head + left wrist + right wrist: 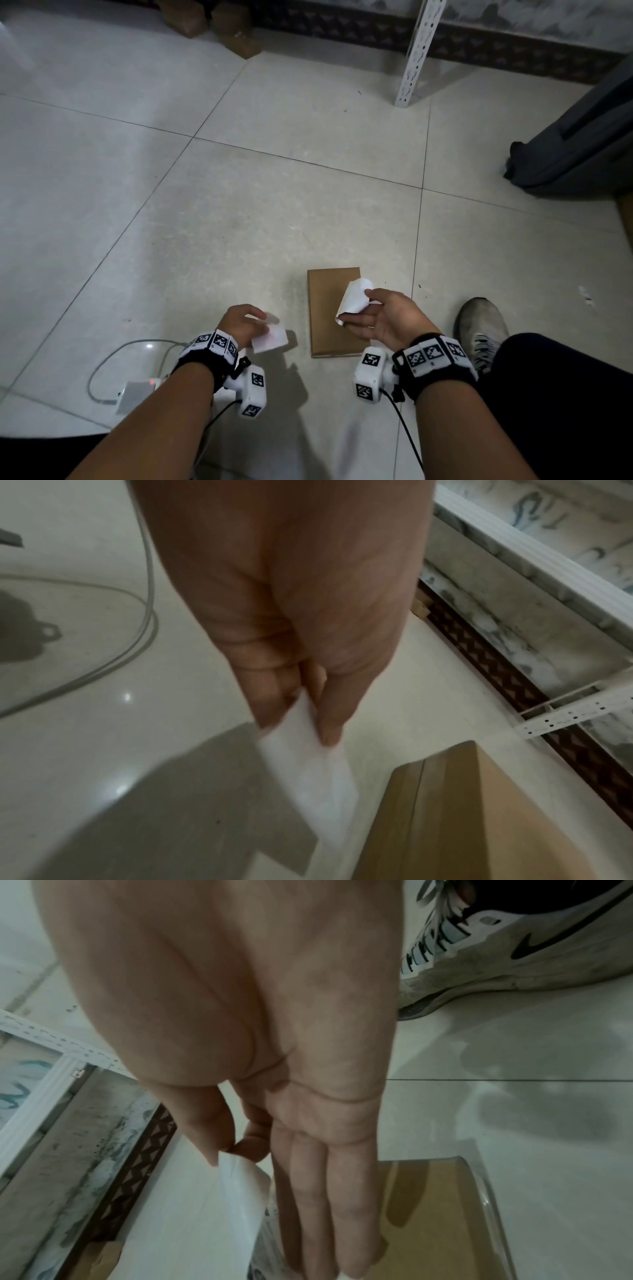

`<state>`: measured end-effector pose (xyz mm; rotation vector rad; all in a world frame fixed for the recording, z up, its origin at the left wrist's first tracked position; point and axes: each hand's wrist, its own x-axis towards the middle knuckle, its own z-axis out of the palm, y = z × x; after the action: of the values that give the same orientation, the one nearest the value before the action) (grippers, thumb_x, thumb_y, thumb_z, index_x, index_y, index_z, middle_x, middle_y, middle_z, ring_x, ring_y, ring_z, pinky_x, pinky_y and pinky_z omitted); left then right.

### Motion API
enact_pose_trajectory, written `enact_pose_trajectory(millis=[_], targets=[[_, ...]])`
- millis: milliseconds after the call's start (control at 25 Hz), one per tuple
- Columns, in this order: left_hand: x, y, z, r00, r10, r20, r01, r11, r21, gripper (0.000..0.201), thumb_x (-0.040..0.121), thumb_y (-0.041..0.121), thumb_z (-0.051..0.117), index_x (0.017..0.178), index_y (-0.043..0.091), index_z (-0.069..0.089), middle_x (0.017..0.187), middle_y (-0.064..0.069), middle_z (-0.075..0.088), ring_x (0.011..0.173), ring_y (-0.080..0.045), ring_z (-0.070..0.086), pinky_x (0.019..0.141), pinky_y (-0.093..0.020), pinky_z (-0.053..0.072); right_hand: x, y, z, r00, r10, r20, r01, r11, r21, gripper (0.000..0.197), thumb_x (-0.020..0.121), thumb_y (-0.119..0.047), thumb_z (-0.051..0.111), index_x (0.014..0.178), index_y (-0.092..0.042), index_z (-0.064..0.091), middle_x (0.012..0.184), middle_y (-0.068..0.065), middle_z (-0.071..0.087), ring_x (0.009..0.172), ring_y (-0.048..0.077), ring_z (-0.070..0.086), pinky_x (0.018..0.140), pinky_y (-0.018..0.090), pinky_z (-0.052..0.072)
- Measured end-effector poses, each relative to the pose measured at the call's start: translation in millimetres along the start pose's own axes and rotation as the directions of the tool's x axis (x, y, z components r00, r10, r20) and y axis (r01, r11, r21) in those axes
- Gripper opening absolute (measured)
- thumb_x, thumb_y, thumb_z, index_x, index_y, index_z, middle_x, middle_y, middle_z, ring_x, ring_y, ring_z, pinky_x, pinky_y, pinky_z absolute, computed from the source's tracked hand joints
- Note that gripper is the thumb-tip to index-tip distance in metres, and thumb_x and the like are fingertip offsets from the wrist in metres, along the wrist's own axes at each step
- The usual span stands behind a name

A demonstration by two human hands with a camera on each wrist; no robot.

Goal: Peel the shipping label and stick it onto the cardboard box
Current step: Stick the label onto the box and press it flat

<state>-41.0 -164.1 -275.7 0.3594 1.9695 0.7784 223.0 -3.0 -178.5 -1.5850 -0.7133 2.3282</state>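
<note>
The peel looks done: 2 separate white sheets now. The right hand [383, 317] pinches the curled shipping label [354, 298] between thumb and forefinger just above the cardboard box [325, 308] on the floor [171, 205]; the left hand [241, 322] pinches the backing sheet [270, 339] beside it. Sticking remains.

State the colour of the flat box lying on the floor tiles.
Plain brown cardboard. The cardboard box shows best in the head view, lying flat below the right hand.
</note>
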Motion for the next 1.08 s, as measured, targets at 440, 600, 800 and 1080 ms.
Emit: enact_pose_trajectory(millis=[440, 600, 800, 1080], targets=[[-56, 104, 56, 0.711, 0.617, 0.336, -0.654, 0.756, -0.006, 0.039, 0.057, 0.021, 0.094, 0.092, 0.015, 0.077, 0.102, 0.002, 0.075, 0.100, -0.013, 0.071, 0.096, -0.029, 0.054, -7, -6, 15, 0.992, 0.123, 0.004, -0.123, 0.992, 0.040, 0.045, 0.105, -0.016, 0.034, 0.143, 0.008, 0.033, 0.128, 0.044, 0.056, 0.094, 0.050, 0.069, 0.091, 0.060, 0.054], [-65, 100, 84, 0.648, 0.672, 0.358, -0.739, 0.668, 0.083, 0.034, 0.073, 0.019, 0.085, 0.105, 0.015, 0.074, 0.104, 0.003, 0.070, 0.098, -0.011, 0.068, 0.092, -0.034, 0.056, -12, -14, 20, 0.996, 0.092, 0.013, -0.092, 0.991, 0.098, 0.029, 0.101, -0.010, 0.039, 0.123, 0.006, 0.049, 0.118, 0.032, 0.065, 0.102, 0.047, 0.068, 0.092, 0.061, 0.054], [-65, 91, 90, 0.617, 0.741, 0.265, -0.787, 0.589, 0.186, 0.026, 0.083, 0.016, 0.073, 0.109, 0.018, 0.067, 0.106, 0.004, 0.062, 0.098, -0.009, 0.064, 0.091, -0.031, 0.054, -8, -11, 15, 0.989, 0.144, -0.031, -0.146, 0.987, -0.060, 0.026, 0.099, -0.021, 0.048, 0.104, 0.001, 0.058, 0.106, 0.027, 0.067, 0.093, 0.040, 0.067, 0.088, 0.052, 0.053], [-63, 86, 91, 0.715, 0.670, 0.199, -0.692, 0.718, 0.072, 0.015, 0.093, 0.014, 0.063, 0.100, 0.026, 0.068, 0.094, 0.008, 0.073, 0.089, -0.007, 0.069, 0.082, -0.023, 0.055, -7, -10, 20, 0.982, 0.170, -0.081, -0.182, 0.964, -0.192, 0.034, 0.097, -0.028, 0.049, 0.089, 0.001, 0.065, 0.105, 0.024, 0.072, 0.104, 0.038, 0.067, 0.096, 0.047, 0.053]])
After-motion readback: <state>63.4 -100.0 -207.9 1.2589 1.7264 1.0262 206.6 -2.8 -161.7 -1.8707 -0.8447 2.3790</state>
